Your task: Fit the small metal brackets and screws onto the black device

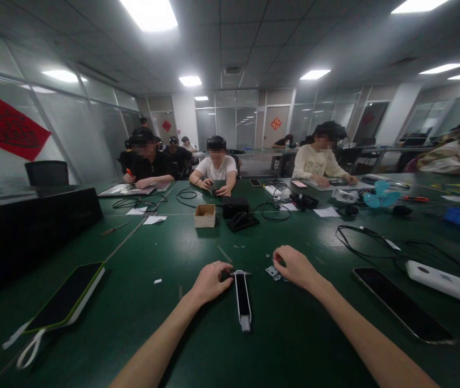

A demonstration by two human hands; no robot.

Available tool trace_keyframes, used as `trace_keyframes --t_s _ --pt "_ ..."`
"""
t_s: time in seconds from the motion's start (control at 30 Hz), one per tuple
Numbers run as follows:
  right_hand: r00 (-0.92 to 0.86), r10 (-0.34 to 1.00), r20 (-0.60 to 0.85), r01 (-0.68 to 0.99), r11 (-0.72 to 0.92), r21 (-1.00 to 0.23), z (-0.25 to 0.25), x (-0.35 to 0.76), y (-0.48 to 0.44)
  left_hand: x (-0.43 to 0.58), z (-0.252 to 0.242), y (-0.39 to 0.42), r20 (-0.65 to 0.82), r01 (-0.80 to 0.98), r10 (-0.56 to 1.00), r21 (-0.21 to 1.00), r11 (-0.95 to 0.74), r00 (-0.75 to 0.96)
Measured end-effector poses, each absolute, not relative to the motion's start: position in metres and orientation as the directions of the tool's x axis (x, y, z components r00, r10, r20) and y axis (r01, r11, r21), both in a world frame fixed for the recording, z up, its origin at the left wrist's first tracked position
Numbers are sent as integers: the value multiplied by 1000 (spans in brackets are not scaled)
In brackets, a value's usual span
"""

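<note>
A slim black device with a white frame (243, 299) lies lengthwise before me on the green table, a pale block at its near end. Across its far end runs a thin metal rod (244, 274). My left hand (213, 281) is closed at the left end of this rod, thumb and fingers around a small dark part there. To the right, my right hand (293, 265) has its fingers curled and pinched together just above small grey metal plates (272, 272). Whatever its fingertips hold is hidden or too small to name.
A phone (402, 304) and a white power strip (450, 283) lie at right, with a green-edged phone or tablet (66, 296) at left. Farther off are a small box (204, 216), black cases (236, 207), cables and a screwdriver (116, 228). Several people sit across the table.
</note>
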State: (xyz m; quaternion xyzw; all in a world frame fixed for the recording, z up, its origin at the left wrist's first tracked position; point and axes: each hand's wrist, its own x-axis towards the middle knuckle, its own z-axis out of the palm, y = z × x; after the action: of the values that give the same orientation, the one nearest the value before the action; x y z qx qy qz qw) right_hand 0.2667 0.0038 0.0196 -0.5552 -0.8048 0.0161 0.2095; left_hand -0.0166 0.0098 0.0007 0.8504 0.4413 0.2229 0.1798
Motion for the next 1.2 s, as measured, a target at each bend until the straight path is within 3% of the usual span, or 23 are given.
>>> trace_keyframes --t_s 0.17,0.3,0.57,0.9,1.2 --pt "-402 801 444 731 573 -371 18 225 -15 -15 6 4 322 672 830 487 -558 456" --pt "-402 789 465 630 607 -484 15 200 -28 -10 12 -6 423 595 758 470 -652 497" --pt "-436 804 404 567 594 -570 11 196 -32 5 13 -19 418 517 631 361 -776 654" --pt "-339 891 302 523 446 -726 15 189 -36 2 -4 -9 526 508 581 294 -810 621" --pt "-354 885 303 506 454 -734 4 190 -32 1 -7 -8 555 523 569 260 -812 607"
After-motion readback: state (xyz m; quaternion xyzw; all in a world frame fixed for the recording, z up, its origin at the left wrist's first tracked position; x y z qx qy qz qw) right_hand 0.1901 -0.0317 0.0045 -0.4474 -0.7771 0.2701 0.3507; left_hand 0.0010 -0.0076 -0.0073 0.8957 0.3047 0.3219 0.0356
